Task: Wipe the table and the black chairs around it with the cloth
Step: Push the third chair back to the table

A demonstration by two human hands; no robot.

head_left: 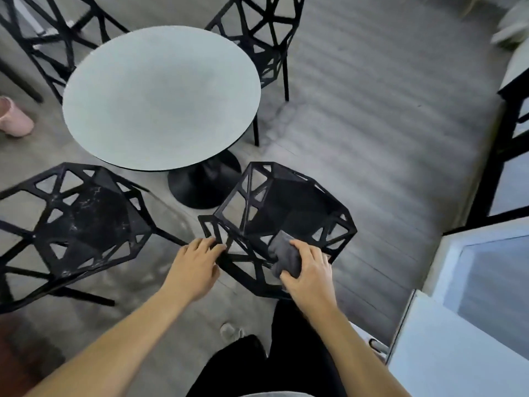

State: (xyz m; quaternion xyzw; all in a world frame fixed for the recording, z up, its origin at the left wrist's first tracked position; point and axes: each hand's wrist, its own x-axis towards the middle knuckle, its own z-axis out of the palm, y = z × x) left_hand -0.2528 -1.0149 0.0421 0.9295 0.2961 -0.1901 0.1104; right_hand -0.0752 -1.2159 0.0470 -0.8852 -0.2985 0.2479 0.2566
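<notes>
Centrally, low in the view, a folded grey cloth (283, 257) lies under the person's right hand (307, 270), whose fingers curl over it and press it onto the back frame of the nearest black lattice chair (282, 216), apparently to rub along the struts. The left hand (194, 266) rests on the same chair's upper left edge with fingers bent over a strut; this looks like a steadying grip so the chair does not shift under the wiping pressure.

Beyond the chair stands a round, pale grey-green pedestal table (160, 98), its top bare. A second black chair (77, 224) sits to the left, its seat showing pale scuffs or dust, so it probably awaits cleaning. Two further black chairs (266, 38) stand at the table's far side. A pink slipper (14, 118) lies at the left edge.
</notes>
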